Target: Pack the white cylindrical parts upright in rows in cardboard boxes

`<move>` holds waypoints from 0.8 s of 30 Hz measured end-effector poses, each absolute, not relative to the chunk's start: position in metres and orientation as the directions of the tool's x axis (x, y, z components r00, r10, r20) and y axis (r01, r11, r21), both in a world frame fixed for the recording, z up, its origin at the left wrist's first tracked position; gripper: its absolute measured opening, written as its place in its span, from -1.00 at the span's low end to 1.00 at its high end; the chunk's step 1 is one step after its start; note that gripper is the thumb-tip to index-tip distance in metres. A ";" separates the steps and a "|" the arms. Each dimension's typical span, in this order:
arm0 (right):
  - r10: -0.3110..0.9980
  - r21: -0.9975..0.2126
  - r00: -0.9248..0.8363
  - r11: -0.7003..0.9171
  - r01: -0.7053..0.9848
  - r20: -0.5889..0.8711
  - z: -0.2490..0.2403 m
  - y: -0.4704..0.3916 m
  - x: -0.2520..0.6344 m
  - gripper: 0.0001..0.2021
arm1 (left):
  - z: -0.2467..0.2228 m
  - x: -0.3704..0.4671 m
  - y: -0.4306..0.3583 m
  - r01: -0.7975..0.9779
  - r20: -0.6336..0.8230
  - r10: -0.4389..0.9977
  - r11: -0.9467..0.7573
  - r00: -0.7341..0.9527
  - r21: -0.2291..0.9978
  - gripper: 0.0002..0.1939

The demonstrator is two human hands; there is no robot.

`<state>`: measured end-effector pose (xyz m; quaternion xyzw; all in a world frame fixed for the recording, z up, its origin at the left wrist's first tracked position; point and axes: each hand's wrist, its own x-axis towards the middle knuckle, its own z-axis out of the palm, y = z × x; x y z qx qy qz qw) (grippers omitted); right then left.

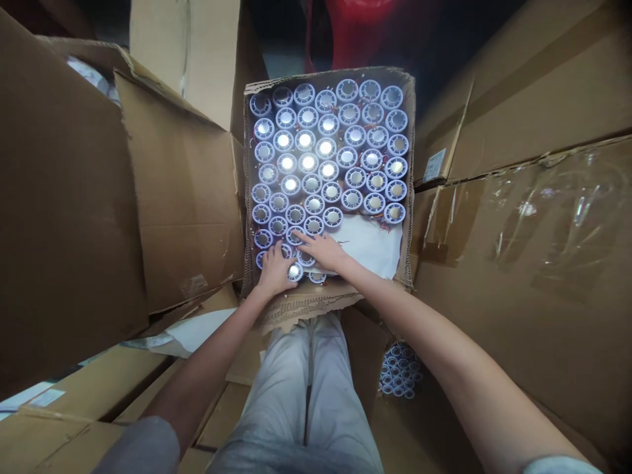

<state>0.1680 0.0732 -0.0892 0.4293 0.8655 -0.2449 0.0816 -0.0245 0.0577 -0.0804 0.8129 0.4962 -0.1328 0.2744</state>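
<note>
An open cardboard box [409, 178] stands in front of me, with rows of round lavender parts that have shiny metal centres [308, 162]. At the box's near left corner, my left hand [277, 268] curls its fingers around one round part [295, 272]. My right hand [323, 251] lies over the parts just to the right, fingers spread, its fingertips touching the top of a part [295, 236]. White sheet material [372, 243] shows in the near right of the box, beside my right wrist. Thin red wires stick out between some parts.
Tall cardboard boxes stand at the left [187, 197] and right [533, 217]. Low on the right, more round parts [399, 370] sit in another box. A red object [358, 33] is beyond the far edge. My legs [309, 388] are close to the near edge.
</note>
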 end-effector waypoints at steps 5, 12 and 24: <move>0.760 -0.401 -0.535 0.389 0.829 -0.369 -0.084 0.040 0.186 -0.40 | -0.063 -0.040 0.049 0.835 -0.319 0.823 -0.298 0.471 0.463 -0.37; 0.890 -0.498 -0.265 0.050 0.866 -0.371 -0.069 -0.009 0.202 -0.41 | -0.062 -0.045 0.040 0.763 -0.285 0.803 -0.291 0.523 0.577 -0.39; 0.658 -0.765 0.658 -0.615 0.190 -0.365 -0.001 -0.193 0.182 -0.30 | 0.011 -0.043 0.004 0.503 -0.244 0.789 -0.094 0.564 0.859 -0.41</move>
